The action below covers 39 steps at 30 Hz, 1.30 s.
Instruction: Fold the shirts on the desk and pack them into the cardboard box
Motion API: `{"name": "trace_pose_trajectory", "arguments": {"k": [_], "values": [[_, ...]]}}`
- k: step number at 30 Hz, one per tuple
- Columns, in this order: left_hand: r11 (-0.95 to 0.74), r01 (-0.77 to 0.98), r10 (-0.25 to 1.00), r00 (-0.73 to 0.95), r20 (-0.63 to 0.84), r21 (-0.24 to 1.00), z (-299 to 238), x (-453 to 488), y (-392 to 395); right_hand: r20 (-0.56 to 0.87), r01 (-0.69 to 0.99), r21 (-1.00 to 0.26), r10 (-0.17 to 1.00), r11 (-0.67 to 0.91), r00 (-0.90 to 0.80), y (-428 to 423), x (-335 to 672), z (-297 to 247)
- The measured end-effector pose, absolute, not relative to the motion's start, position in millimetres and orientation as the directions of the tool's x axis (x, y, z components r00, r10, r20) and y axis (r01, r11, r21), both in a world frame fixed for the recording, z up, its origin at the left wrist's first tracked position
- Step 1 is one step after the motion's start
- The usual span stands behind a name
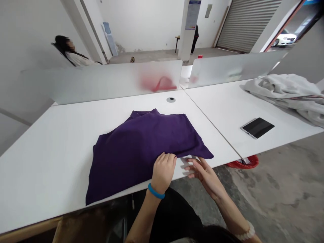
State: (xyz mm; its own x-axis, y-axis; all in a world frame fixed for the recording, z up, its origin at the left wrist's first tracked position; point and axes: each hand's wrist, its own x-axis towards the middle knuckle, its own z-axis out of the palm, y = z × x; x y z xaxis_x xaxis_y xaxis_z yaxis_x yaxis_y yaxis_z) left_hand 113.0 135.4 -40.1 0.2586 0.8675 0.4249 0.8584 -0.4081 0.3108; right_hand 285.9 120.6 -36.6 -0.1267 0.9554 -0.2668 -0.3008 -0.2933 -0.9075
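Observation:
A dark purple shirt (pixel 131 145) lies on the white table (pixel 50 141), collar at the far side and a sleeve (pixel 186 136) stretched out to the right. At the shirt's near edge, below the sleeve, my left hand (pixel 164 168) has its fingers curled over the cloth; a blue band circles that wrist. My right hand (pixel 202 173) is beside it with fingers spread, close to the underside of the sleeve's edge. Its fingertips are partly under the cloth, and I see nothing held in it.
A tablet (pixel 258 127) and a pile of white cloth (pixel 288 92) lie on the right-hand table. A frosted divider (pixel 113 81) runs along the back. Below the table seam stands a red-lined bin (pixel 249 163). A person (pixel 76 57) sits beyond the divider.

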Motion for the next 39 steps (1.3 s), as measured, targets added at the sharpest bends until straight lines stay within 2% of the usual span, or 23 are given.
{"name": "trace_pose_trajectory", "arguments": {"k": [3,6,8,11,16,18,23,25,27,29,31,33,35,36,37,39], "values": [[-0.413,0.807,0.881,0.236,0.410,0.422,-34.4,105.7,130.3,-0.189,-0.456,-0.877,0.981,-0.150,0.041,129.8,274.1,-40.1],[-0.471,0.778,0.869,0.327,0.372,0.416,-24.2,93.2,136.9,-0.146,-0.523,-0.852,0.965,-0.011,0.219,141.0,257.4,-43.1],[-0.439,0.838,0.878,0.323,0.352,0.325,-16.4,78.1,153.5,-0.130,-0.497,-0.867,0.949,0.032,0.288,146.4,247.8,-46.6],[-0.264,0.948,0.915,0.189,0.356,0.176,-12.3,49.1,190.7,-0.113,-0.392,-0.918,0.907,0.061,0.405,148.6,241.0,-55.9],[-0.015,0.983,0.961,-0.037,0.275,0.186,-38.2,13.3,234.0,-0.071,-0.234,-0.970,0.842,0.067,0.534,145.5,241.0,-62.2],[0.003,0.970,0.971,-0.062,0.233,0.245,-49.0,8.7,237.7,-0.045,-0.223,-0.971,0.841,0.091,0.539,146.5,237.0,-53.7],[0.017,0.766,0.964,-0.182,0.192,0.642,-42.7,9.0,236.3,0.053,-0.193,-0.963,0.833,0.188,0.550,165.9,204.6,-18.4],[0.036,0.720,0.958,-0.223,0.182,0.693,-30.7,2.4,232.9,0.131,-0.173,-0.950,0.837,0.259,0.531,179.3,183.5,-6.2],[0.044,0.647,0.948,-0.268,0.173,0.761,-18.4,-13.6,220.2,0.220,-0.123,-0.942,0.853,0.312,0.473,189.7,158.6,4.6],[0.025,0.410,0.931,-0.341,0.127,0.912,-9.0,-37.8,193.0,0.343,0.004,-0.933,0.884,0.361,0.318,191.5,130.1,13.3],[-0.020,0.042,0.903,-0.427,0.036,0.999,-4.6,-65.1,153.1,0.491,0.189,-0.857,0.871,0.480,0.017,181.8,99.6,16.7],[-0.031,-0.173,0.838,-0.542,-0.069,0.984,-4.7,-88.3,110.0,0.573,0.302,-0.670,0.731,0.678,-0.371,162.4,70.5,11.0],[0.024,-0.276,0.772,-0.606,-0.194,0.961,-7.6,-102.5,75.3,0.512,0.283,-0.462,0.513,0.841,-0.689,138.9,47.5,-3.5],[0.062,-0.296,0.748,-0.618,-0.241,0.953,-9.9,-105.9,63.6,0.445,0.252,-0.385,0.418,0.888,-0.792,127.7,39.7,-12.2],[0.098,-0.294,0.730,-0.628,-0.270,0.951,-12.8,-107.3,56.2,0.377,0.231,-0.333,0.354,0.914,-0.856,117.9,34.9,-20.3],[0.149,-0.228,0.715,-0.648,-0.264,0.962,-20.6,-106.6,52.4,0.295,0.219,-0.296,0.307,0.930,-0.905,104.9,34.3,-30.3]]}}
